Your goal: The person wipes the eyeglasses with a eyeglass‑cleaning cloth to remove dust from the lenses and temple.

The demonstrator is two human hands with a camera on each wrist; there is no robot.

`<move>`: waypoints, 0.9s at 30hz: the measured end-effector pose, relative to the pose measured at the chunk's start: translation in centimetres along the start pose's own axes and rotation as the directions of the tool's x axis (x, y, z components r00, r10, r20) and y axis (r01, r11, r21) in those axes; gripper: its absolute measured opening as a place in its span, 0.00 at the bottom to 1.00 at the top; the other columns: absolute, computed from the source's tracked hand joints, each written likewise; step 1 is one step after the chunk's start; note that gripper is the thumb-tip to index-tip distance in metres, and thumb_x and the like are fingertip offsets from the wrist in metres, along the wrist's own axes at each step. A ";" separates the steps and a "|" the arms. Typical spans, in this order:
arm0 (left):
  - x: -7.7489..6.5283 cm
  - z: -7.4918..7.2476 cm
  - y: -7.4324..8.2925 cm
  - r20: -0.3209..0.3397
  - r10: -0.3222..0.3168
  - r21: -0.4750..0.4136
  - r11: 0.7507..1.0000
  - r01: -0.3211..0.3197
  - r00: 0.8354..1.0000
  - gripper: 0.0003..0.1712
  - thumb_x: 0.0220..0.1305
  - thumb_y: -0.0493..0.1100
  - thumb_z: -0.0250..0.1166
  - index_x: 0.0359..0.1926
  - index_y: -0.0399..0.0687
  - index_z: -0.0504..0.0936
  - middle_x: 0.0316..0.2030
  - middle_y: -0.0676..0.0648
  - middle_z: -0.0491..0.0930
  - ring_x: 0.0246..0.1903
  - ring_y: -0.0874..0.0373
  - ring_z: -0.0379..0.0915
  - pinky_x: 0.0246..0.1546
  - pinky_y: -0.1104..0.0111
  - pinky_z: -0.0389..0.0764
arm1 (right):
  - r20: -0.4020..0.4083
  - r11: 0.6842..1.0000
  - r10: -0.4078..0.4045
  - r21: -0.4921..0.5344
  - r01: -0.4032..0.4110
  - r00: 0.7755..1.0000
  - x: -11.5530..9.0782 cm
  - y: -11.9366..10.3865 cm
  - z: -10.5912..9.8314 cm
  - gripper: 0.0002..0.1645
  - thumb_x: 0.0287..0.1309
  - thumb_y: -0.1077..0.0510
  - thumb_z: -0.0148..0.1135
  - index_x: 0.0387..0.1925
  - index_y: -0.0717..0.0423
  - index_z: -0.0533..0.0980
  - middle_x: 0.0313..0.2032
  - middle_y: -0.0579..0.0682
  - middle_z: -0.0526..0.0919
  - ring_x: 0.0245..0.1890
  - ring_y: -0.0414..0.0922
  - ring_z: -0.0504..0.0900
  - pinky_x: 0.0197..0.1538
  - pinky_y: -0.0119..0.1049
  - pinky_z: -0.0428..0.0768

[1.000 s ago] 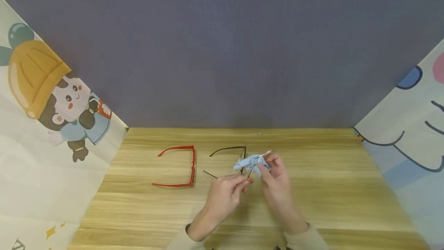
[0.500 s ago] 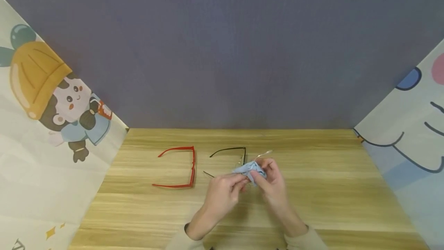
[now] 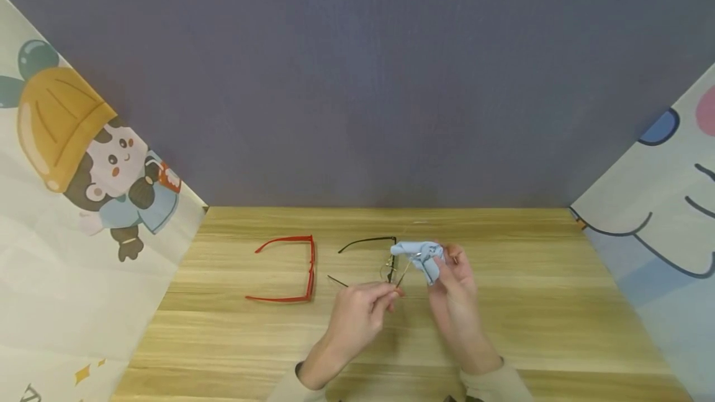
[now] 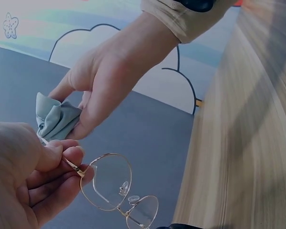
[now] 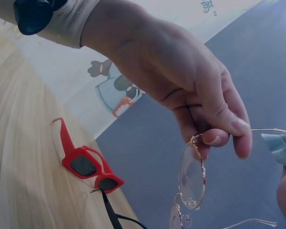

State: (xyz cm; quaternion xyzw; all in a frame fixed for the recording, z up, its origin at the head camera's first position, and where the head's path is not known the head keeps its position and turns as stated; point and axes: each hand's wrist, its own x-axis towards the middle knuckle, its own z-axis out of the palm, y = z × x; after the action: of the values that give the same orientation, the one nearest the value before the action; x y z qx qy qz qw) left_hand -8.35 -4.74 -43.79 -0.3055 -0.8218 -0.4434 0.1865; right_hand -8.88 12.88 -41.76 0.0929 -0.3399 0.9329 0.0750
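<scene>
Gold wire-rimmed glasses (image 4: 106,183) hang from my left hand (image 3: 357,312), whose thumb and fingers pinch one temple near the hinge. The round lenses (image 5: 192,176) show below that hand in the right wrist view. My right hand (image 3: 457,299) grips a crumpled light-blue cloth (image 3: 416,252) in its fingers, to the right of the left hand. A thin length of the pinched temple (image 5: 269,130) runs toward the cloth in the right wrist view. The right fingers are partly hidden behind the cloth.
Red glasses (image 3: 311,268) with dark lenses lie on the wooden table (image 3: 223,340) at the left. Black-framed glasses (image 3: 365,240) lie just beyond my left hand, partly overlapped by the gold pair. A grey panel (image 3: 357,110) rises behind the table, with printed panels at both sides.
The right hand and cloth first came in close to the left hand, then moved away to the right and up. The left hand stays nearly still, still pinching the glasses.
</scene>
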 end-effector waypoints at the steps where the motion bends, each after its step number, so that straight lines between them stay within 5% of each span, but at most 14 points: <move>1: 0.0 0.0 0.0 -0.001 0.002 -0.001 1.000 -0.002 1.000 0.05 0.63 0.32 0.70 0.37 0.43 0.90 0.22 0.54 0.85 0.20 0.71 0.72 0.21 0.88 0.65 | 0.000 1.000 -0.001 0.011 0.001 1.000 0.0 0.0 0.0 0.11 0.72 0.74 0.50 0.45 0.56 0.70 0.47 0.47 0.83 0.46 0.40 0.80 0.54 0.27 0.80; 8: -0.1 0.0 -0.1 -0.026 0.020 -0.005 1.000 -0.021 0.999 0.05 0.63 0.31 0.70 0.37 0.43 0.90 0.23 0.53 0.85 0.20 0.70 0.74 0.21 0.88 0.67 | 0.048 1.000 -0.016 0.023 0.015 0.999 0.1 0.1 0.0 0.14 0.71 0.76 0.49 0.47 0.56 0.71 0.48 0.48 0.83 0.47 0.41 0.82 0.55 0.28 0.81; 16: -0.4 0.0 -0.3 -0.052 0.001 -0.029 1.000 -0.003 0.999 0.05 0.63 0.30 0.69 0.38 0.40 0.90 0.27 0.50 0.88 0.22 0.63 0.81 0.26 0.85 0.76 | 0.143 0.993 -0.003 -0.113 0.020 0.990 0.1 0.2 -1.3 0.25 0.71 0.76 0.49 0.64 0.59 0.74 0.55 0.48 0.81 0.53 0.39 0.80 0.60 0.27 0.79; 23: -0.5 -0.3 -0.4 -0.095 -0.009 -0.058 0.998 0.004 0.995 0.06 0.62 0.27 0.69 0.38 0.38 0.89 0.29 0.46 0.89 0.23 0.59 0.83 0.25 0.85 0.76 | 0.039 0.978 -0.026 -0.208 0.034 0.999 0.2 0.1 -2.6 0.21 0.74 0.72 0.50 0.59 0.55 0.80 0.57 0.46 0.82 0.55 0.39 0.81 0.63 0.28 0.78; 27: -0.6 -0.3 -0.5 -0.119 0.004 -0.073 0.997 -0.013 0.993 0.07 0.61 0.26 0.69 0.38 0.36 0.89 0.32 0.44 0.90 0.24 0.60 0.84 0.22 0.86 0.74 | -0.090 0.970 -0.051 -0.243 0.027 0.995 0.8 0.2 -3.1 0.17 0.75 0.69 0.51 0.56 0.53 0.78 0.55 0.46 0.81 0.55 0.39 0.81 0.63 0.29 0.78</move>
State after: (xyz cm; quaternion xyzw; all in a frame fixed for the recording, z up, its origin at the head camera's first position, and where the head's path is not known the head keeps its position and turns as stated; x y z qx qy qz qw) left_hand -8.20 -5.39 -44.31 -0.2886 -0.7910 -0.4899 0.2257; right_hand -10.07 14.79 -44.05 0.0449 -0.4449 0.8863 0.1203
